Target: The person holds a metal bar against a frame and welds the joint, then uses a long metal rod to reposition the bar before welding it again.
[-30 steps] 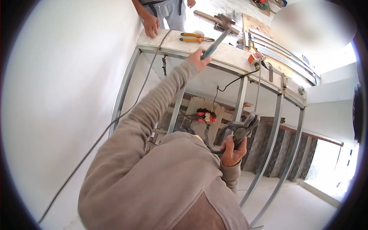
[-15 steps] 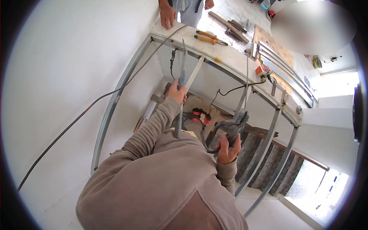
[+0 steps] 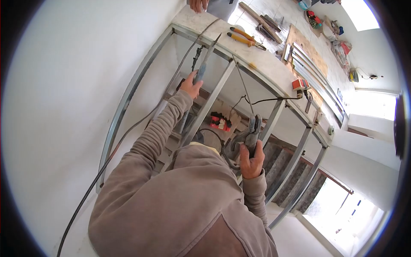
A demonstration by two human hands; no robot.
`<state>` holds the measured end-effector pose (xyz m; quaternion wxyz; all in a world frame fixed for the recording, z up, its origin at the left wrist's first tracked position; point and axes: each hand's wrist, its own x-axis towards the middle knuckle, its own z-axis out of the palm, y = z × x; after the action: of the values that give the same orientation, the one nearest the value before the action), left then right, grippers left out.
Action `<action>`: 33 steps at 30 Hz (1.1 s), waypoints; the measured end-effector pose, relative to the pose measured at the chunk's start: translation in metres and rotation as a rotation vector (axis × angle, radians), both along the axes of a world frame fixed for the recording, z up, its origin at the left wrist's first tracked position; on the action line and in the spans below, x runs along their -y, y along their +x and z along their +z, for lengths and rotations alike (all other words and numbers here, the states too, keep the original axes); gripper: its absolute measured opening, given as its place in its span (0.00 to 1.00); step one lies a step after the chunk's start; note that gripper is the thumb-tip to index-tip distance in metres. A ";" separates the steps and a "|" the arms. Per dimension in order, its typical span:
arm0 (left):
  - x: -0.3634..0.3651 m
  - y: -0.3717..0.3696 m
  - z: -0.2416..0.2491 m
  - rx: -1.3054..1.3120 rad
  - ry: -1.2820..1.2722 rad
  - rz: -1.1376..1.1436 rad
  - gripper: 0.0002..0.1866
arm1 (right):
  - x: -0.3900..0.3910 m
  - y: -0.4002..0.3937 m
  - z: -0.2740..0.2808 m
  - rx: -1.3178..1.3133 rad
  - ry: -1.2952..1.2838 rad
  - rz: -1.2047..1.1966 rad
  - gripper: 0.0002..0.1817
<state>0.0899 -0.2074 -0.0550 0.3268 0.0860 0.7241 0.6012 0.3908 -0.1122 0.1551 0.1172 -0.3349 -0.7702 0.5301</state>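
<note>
My left hand (image 3: 191,85) is closed around a long, flat, pointed metal bar (image 3: 207,60) with a bluish patch, held slanting beside a cross-strut of the metal frame (image 3: 218,88). My right hand (image 3: 252,162) grips a dark welding electrode holder (image 3: 252,133), jaws upward. A thin electrode rod (image 3: 242,83) runs from its jaws up toward the frame's front rail. A thick dark cable loops below the holder, partly hidden by my sleeve and hood.
Orange-handled pliers (image 3: 247,37) and a small red box (image 3: 300,84) lie on the white ledge (image 3: 278,70). Another person's hand (image 3: 198,5) rests at its far end. A long cable (image 3: 124,136) crosses the left side. Metal profiles (image 3: 319,81) and wood (image 3: 260,21) lie beyond.
My left hand and the bar have shifted up and left, and the bar leans more to the right at its tip. The electrode rod now slants left. The view has turned slightly.
</note>
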 end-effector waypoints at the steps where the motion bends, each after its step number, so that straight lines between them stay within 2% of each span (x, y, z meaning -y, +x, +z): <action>1: 0.001 -0.004 0.003 0.016 -0.004 -0.019 0.31 | 0.001 -0.004 -0.001 0.000 0.037 -0.009 0.11; 5: 0.000 -0.012 0.004 0.039 -0.012 -0.084 0.30 | 0.003 -0.015 -0.010 -0.077 0.183 -0.030 0.09; 8: -0.002 -0.013 0.004 0.054 -0.006 -0.144 0.28 | 0.001 -0.024 -0.002 0.019 0.093 0.021 0.11; 15: 0.002 0.008 0.019 0.043 -0.033 -0.222 0.30 | -0.004 -0.027 -0.018 0.004 0.205 -0.099 0.14; 20: -0.009 0.013 0.023 0.081 -0.039 -0.217 0.31 | -0.011 -0.023 -0.025 0.027 0.089 -0.105 0.14; 23: -0.015 0.015 0.021 0.019 -0.114 -0.287 0.29 | -0.012 -0.027 -0.024 0.032 0.123 -0.114 0.14; 26: -0.023 0.019 -0.004 -0.183 -0.080 -0.299 0.29 | -0.014 -0.028 -0.024 0.000 0.167 -0.097 0.14; 30: -0.031 0.024 -0.015 -0.240 -0.147 -0.307 0.29 | -0.015 -0.023 -0.029 -0.020 0.257 -0.107 0.15; 33: -0.033 0.029 -0.014 -0.222 -0.200 -0.304 0.30 | -0.016 -0.028 -0.026 0.022 0.224 -0.096 0.15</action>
<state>0.1192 -0.1745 -0.0692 0.3386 0.2273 0.7904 0.4571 0.3630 -0.0960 0.1294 0.1705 -0.3622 -0.8087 0.4309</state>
